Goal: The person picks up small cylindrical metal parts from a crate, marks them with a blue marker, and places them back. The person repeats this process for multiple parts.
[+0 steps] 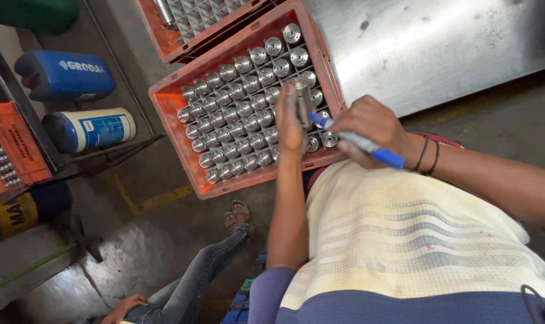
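My left hand (289,123) clasps a steel cylinder (303,102) upright (long axis vertical) above the orange crate (170,114), near its right edge. Just right, my right hand (373,129) grips a blue marker (359,143), tip pointing left, touching the cylinder.

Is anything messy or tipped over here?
Nothing much. The shiny metal cylinders stand in neat rows in the orange crate. The only oddities: a few slots at the crate's near right corner look empty, and two drums, a blue drum and a blue and white drum, lie on their sides.
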Tool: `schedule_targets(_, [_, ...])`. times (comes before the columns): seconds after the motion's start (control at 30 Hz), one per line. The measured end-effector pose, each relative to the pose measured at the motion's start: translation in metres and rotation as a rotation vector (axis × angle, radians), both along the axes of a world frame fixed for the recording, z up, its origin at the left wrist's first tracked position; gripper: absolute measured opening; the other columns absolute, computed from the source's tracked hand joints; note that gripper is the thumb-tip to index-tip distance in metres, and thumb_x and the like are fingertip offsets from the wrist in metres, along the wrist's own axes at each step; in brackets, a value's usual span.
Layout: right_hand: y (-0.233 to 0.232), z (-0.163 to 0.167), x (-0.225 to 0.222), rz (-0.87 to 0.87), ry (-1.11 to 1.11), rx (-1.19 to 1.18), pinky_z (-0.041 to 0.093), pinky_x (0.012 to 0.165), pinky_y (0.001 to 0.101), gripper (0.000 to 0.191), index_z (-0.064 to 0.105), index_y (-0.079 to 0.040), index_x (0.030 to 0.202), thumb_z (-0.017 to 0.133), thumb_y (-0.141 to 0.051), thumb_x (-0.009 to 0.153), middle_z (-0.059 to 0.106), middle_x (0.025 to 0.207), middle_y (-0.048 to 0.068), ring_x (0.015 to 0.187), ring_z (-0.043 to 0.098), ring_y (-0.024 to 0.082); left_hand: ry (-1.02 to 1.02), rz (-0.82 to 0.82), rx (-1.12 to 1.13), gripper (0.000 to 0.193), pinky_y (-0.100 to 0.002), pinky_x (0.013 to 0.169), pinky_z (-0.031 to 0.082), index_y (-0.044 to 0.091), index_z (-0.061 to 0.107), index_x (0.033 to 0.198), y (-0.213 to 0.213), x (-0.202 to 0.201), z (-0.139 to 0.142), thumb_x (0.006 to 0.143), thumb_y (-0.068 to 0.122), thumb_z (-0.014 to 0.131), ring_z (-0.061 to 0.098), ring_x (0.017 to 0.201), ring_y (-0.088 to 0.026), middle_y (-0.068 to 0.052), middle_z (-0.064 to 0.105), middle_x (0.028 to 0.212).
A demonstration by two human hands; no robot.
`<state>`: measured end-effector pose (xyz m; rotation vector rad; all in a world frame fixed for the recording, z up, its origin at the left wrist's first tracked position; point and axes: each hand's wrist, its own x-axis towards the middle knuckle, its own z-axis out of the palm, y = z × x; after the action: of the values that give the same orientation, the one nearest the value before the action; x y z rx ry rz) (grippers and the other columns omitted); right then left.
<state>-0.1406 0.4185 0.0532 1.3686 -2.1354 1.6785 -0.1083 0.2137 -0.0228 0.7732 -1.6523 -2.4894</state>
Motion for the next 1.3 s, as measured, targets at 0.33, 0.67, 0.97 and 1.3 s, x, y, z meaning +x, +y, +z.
schedule_targets(0.33, [0.004,-0.013,0.011,0.009,-0.064,0.045,0.055,0.076,0.0380,0.014,0.068,-0.003,0.103,0.068,-0.013,0.094,0.072,0.097,0.012,0.083,0.067,0.026,0.086,0.030,0.077,0.045,-0.034,0.060,0.053,0.004,0.050,0.133,0.011,0.010,-0.002,0.098,0.027,0.067,0.062,0.073,-0.018,-0.007,0.062,0.098])
schedule_targets(0.67, [0.009,-0.007,0.010,-0.050,-0.117,0.022,0.053,0.077,0.0386,0.018,0.067,0.000,0.107,0.068,-0.009,0.091,0.069,0.094,0.014,0.085,0.066,0.029,-0.055,-0.085,-0.799,0.041,-0.041,0.073,0.054,0.000,0.059,0.127,-0.016,0.005,0.021,0.095,0.024,0.067,0.067,0.084,-0.029,-0.018,0.070,0.099])
schedule_targets(0.97, [0.014,-0.014,0.012,-0.107,-0.121,0.039,0.053,0.074,0.0372,0.019,0.068,0.001,0.107,0.068,-0.013,0.094,0.069,0.093,0.014,0.083,0.066,0.027,-0.166,-0.191,-1.283,0.045,-0.042,0.078,0.056,0.004,0.076,0.105,-0.008,-0.029,0.019,0.067,0.027,0.086,0.068,0.097,-0.033,-0.018,0.066,0.115])
schedule_targets(1.3, [0.016,0.007,0.008,0.005,-0.031,0.053,0.050,0.079,0.0422,0.021,0.066,-0.001,0.105,0.069,-0.008,0.086,0.068,0.090,0.012,0.081,0.064,0.029,0.252,0.016,0.067,0.049,-0.034,0.097,0.055,0.007,0.069,0.125,-0.034,-0.012,0.034,0.084,0.034,0.070,0.068,0.110,-0.017,-0.003,0.074,0.117])
